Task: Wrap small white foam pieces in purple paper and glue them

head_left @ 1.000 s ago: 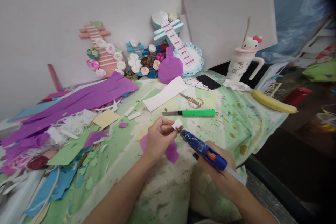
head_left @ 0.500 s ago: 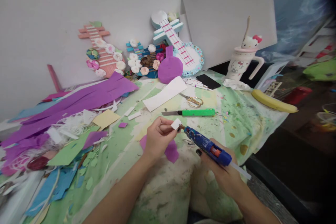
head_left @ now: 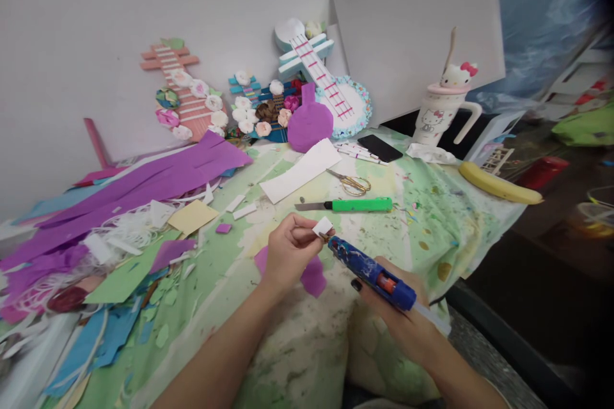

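Observation:
Between its fingertips my left hand [head_left: 291, 249] pinches a small white piece [head_left: 323, 226], perhaps foam or card. My right hand [head_left: 391, 307] is wrapped around a blue glue gun [head_left: 371, 271] with a clear glue stick poking out of its back. The gun's nozzle is right at the white piece; whether it touches I cannot tell. Beneath my left hand lies a purple cut-out [head_left: 314, 276], partly hidden by the hand. Just beyond both hands rests a green utility knife [head_left: 359, 205], blade pointing left.
Gold-handled scissors [head_left: 352, 183], a white strip [head_left: 302, 172] and a phone [head_left: 380, 148] lie farther back. Decorated instrument shapes lean at the wall with a purple one [head_left: 311, 124]. Paper scraps [head_left: 127, 268] crowd the left; a tumbler [head_left: 436, 118] and a banana [head_left: 499, 183] are right.
The glue gun in my right hand has shifted slightly left and down, bringing its nozzle to the white piece's lower edge. My left hand has stayed nearly still.

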Demonstrator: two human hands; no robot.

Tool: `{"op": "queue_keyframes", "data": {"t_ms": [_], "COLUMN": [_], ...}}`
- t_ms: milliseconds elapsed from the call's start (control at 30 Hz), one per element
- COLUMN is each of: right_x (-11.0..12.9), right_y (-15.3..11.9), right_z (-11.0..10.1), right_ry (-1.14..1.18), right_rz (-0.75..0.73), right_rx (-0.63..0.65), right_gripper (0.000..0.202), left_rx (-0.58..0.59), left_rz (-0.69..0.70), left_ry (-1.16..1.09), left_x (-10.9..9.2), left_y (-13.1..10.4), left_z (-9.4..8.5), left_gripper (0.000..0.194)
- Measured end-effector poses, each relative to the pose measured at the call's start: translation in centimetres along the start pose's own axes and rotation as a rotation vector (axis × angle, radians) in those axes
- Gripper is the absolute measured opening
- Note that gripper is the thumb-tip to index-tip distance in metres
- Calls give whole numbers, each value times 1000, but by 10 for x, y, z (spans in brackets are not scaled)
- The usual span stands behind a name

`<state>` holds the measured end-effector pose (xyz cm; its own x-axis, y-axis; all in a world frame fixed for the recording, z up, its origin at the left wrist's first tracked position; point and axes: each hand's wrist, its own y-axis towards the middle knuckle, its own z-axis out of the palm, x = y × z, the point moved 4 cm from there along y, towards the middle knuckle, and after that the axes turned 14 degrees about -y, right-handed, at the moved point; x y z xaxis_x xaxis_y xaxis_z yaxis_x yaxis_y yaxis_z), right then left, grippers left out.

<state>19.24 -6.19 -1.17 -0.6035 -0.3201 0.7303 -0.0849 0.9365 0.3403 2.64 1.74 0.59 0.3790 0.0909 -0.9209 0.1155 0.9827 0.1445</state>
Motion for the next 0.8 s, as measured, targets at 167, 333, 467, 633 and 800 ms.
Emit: {"op": "queue_keyframes", "data": {"t_ms": [167,333,467,633,800], "right_x": [-6,-3,5,1,2], "right_y": [1,0,2,6,5], "right_z": [0,0,0,-1,1], "right_ry": [35,41,13,-30,-91], "right_rz": [68,50,14,30,-35], "right_rx": [-45,5,-3,-119,-112], "right_gripper": [23,23,23,17,15], "left_rx": [-35,-15,11,-24,-6], "left_rz": [-13,-26,-22,-9,-9], "left_ry": [14,-11,16,71,63], "left_x": [-1,-1,1,-1,-1], "left_y": [-1,-1,-2,-2,-2], "left_z": [-1,1,1,-1,0], "left_gripper": [31,31,28,26,26]}}
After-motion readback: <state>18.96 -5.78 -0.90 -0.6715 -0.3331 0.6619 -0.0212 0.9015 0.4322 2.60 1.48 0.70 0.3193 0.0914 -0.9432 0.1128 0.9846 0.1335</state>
